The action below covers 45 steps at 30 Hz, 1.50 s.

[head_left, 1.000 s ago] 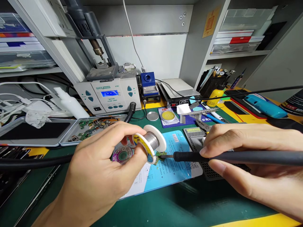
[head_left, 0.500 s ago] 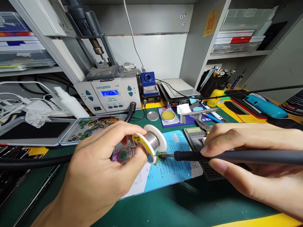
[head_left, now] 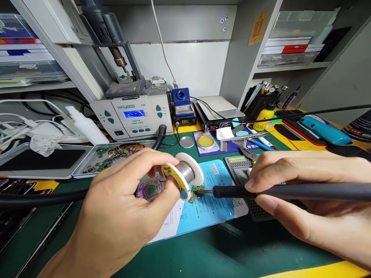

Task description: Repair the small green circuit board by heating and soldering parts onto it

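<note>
Between the thumb and fingers of my left hand is a white spool of solder wire, tilted, grey wire wound on its core. My right hand grips a dark soldering iron like a pen, its tip pointing left. That tip is at a small green circuit board; whether it touches cannot be made out. The board lies on a blue and white printed sheet, partly hidden by the spool. Behind my left fingers a second reel with a purple label shows in part.
A hot-air station stands at the back, beside a small soldering station and a hot plate. A tray of circuit parts is at left. Under my right hand lies a perforated grey plate. The iron's cable crosses at right.
Both hands keep nearly the same place and grip. The iron's tip has shifted very slightly left, and a little more of the circuit board shows.
</note>
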Tool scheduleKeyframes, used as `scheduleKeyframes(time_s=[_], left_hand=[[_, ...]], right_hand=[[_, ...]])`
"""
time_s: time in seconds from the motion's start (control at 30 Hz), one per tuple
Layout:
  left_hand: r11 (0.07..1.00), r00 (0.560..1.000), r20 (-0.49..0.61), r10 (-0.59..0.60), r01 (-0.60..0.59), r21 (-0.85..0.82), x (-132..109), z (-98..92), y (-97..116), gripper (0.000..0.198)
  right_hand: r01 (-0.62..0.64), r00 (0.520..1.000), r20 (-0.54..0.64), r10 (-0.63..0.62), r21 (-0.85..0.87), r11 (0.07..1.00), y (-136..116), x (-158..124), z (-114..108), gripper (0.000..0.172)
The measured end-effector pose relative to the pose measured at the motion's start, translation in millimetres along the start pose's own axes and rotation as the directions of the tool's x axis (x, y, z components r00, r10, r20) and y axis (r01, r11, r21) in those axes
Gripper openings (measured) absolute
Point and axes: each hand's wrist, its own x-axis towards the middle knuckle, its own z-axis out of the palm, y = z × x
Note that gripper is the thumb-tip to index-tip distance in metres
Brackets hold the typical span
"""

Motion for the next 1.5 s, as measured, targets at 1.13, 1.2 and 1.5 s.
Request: scheduleKeyframes(time_s=[1.13,1.2,1.5], left_hand=[[0.999,1.000,0.009,0.023,-0.022,-0.045,-2.6,-0.4,-5.9,0.021],[0.999,1.000,0.010,0.021,-0.021,-0.040,-1.9,-0.2,-6.0,0.021],[0.999,0.999,0.006,0.032,-0.032,-0.020,-0.8,-0.9,-4.5,0.022]], right_hand=[[0.029,1.000,0.004,-0.029,0.009,1.000,1.5,-1.3,-0.7,0.023],[0.024,1.000,-0.001,-0.024,0.015,1.000,1.9,-1.3,-0.4,0.022],[0.025,1.000,-0.001,-0.025,0.030,0.999,2.3,1.5,0.0,0.022]])
